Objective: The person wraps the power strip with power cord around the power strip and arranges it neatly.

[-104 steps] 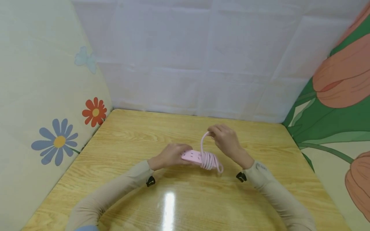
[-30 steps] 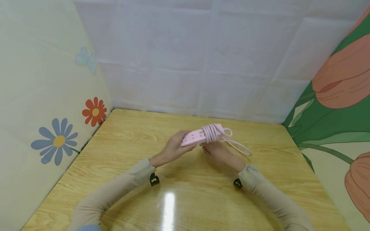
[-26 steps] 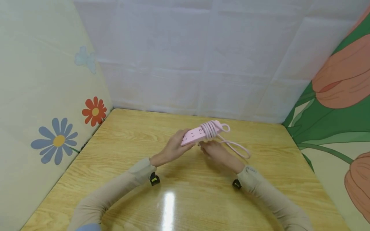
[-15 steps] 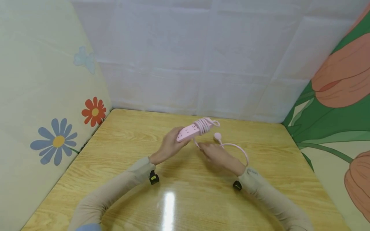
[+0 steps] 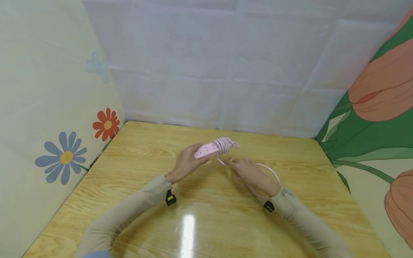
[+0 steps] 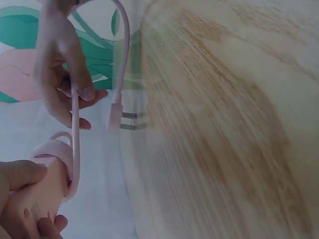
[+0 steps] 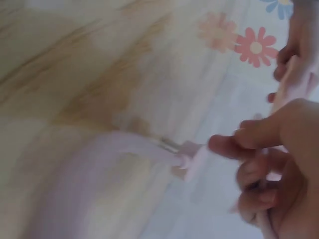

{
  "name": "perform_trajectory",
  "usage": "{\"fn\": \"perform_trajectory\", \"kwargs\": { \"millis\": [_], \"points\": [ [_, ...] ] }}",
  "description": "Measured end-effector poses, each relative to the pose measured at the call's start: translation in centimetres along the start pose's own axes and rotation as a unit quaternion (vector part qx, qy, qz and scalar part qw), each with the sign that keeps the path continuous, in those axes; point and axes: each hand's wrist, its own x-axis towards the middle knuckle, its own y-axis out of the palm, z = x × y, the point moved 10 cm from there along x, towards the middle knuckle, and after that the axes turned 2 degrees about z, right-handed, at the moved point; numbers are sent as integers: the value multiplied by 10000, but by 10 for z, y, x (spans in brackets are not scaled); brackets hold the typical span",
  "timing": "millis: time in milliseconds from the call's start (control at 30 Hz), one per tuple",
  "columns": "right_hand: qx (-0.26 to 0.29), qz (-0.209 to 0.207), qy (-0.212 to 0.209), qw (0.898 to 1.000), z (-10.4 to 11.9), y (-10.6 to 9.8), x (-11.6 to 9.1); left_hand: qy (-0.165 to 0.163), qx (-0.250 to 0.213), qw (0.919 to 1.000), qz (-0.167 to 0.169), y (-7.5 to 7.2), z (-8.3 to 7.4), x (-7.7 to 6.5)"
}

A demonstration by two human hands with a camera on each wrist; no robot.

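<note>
A pink power strip (image 5: 205, 150) is tilted up above the table in my left hand (image 5: 186, 162), which grips its near left end. Several turns of pink cord (image 5: 223, 144) wrap its far end, where a small loop sticks out. Just right of the strip, my right hand (image 5: 253, 174) holds the free length of that cord between its curled fingers. In the left wrist view the cord (image 6: 76, 134) runs taut from the strip to those fingers. The plug (image 6: 115, 117) dangles with its metal prongs showing; the head view hides it.
A wood-grain table (image 5: 155, 222) lies beneath both hands. A white cloth (image 5: 193, 64) backs it, with a flowered panel (image 5: 66, 157) on the left and a tulip panel (image 5: 380, 143) on the right.
My right hand, first holding the cord up above the strip, has come down beside it. The strip has been lifted and tilted, then shifted slightly left. The plug has passed from sight in the head view.
</note>
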Motion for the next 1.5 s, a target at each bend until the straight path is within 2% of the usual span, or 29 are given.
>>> {"fn": "perform_trajectory", "kwargs": {
  "millis": [133,300,467,633,800,967,1233,1500],
  "points": [
    [-229,123,-29,9997,3,-4,3,22,191,9998,-44,0,3,0],
    [-170,469,642,9967,-8,-5,3,43,407,9990,-167,-4,8,1],
    [-105,372,1327,9904,-24,-11,-2,17,488,9983,-302,-9,13,2],
    [-236,238,1504,9881,-30,-15,-7,-21,517,9982,-290,-9,21,2],
    [-418,-13,1066,9934,-23,-17,-7,-121,561,9981,-219,-7,28,1],
    [-754,-804,492,9927,-16,-35,-7,-247,547,9980,-180,-7,30,3],
    [-1250,-1894,-419,9730,-10,-55,-12,-236,484,9985,-71,-5,25,7],
    [-1302,-2773,-934,9473,-5,-71,-20,-182,482,9986,151,3,21,6]
  ]
}}
